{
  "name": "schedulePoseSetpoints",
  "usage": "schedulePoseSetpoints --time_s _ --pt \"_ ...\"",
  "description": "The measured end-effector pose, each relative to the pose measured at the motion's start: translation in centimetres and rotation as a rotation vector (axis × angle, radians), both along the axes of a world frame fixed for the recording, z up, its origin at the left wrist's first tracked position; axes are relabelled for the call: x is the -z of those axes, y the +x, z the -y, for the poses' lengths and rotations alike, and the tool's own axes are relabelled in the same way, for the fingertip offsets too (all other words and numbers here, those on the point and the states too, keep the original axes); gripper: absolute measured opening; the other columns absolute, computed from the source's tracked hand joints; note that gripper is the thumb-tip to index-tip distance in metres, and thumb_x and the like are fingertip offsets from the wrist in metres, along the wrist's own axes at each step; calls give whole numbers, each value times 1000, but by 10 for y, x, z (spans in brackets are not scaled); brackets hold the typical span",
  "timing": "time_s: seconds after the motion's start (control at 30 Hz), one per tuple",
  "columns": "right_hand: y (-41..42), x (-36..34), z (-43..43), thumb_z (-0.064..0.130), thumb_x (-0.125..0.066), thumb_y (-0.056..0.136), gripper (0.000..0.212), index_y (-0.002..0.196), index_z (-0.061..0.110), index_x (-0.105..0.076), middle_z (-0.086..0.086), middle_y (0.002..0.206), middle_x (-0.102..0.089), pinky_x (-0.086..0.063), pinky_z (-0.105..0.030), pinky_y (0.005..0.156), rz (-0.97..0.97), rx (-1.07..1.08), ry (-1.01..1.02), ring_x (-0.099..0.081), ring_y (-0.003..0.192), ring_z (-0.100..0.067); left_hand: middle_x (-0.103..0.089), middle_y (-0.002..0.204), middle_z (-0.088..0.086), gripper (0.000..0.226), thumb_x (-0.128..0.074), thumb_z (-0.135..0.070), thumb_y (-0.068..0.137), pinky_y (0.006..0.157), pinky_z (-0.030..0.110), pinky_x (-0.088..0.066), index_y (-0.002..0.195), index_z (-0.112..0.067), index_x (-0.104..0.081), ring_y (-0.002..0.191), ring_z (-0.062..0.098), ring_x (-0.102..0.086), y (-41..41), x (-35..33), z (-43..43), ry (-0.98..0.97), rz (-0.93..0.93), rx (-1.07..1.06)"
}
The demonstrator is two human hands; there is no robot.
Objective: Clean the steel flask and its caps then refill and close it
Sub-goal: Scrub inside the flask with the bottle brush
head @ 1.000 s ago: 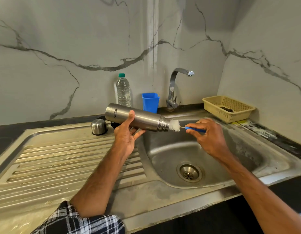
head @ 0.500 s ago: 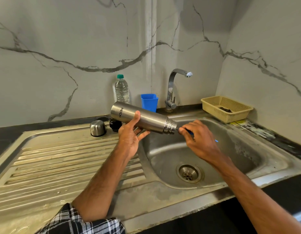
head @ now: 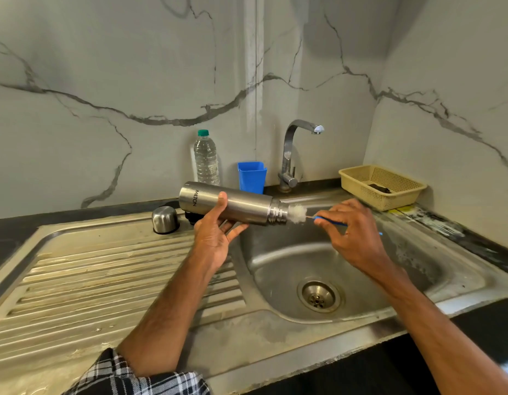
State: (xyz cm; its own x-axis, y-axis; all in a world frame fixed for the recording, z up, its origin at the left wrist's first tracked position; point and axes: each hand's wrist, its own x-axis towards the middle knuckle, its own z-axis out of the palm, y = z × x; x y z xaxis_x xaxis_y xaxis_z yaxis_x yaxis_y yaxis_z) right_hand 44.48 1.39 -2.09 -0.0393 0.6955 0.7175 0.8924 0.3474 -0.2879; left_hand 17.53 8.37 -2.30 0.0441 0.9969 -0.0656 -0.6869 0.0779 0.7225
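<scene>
Clamping the steel flask [head: 233, 203] sideways, the left hand [head: 213, 238] aims its mouth at the bottle brush [head: 298, 214] the right hand [head: 355, 238] pinches.

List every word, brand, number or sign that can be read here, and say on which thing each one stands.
"MILTON": on the steel flask, in dark letters near its base, running across the body.
Printed sheet beside the yellow basket: it carries print, but it is too blurred to read.
Plastic bottle and blue cup: no readable text shows.
</scene>
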Motion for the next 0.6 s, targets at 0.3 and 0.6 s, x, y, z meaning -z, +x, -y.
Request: schedulePoseSetpoints --time_s 0.3,0.6 --pt "-4 -4 2 20 -82 80 25 104 18 -79 11 85 -69 -44 -41 76 -104 -9 155 -52 86 -19 -68 125 19 47 -76 -24 85 69 41 -64 125 -11 -56 116 32 -66 0 2 -2 -10 20 3" --pt "-1 -3 4 38 -61 94 21 105 25 -74 19 83 -61 -35 -35 83 10 108 -43 -45 79 -5 -66 129 21 51 -75 -22 84 76 47 -64 129 -10 -54 115 32 -66 0 1 -4 15 34 20"
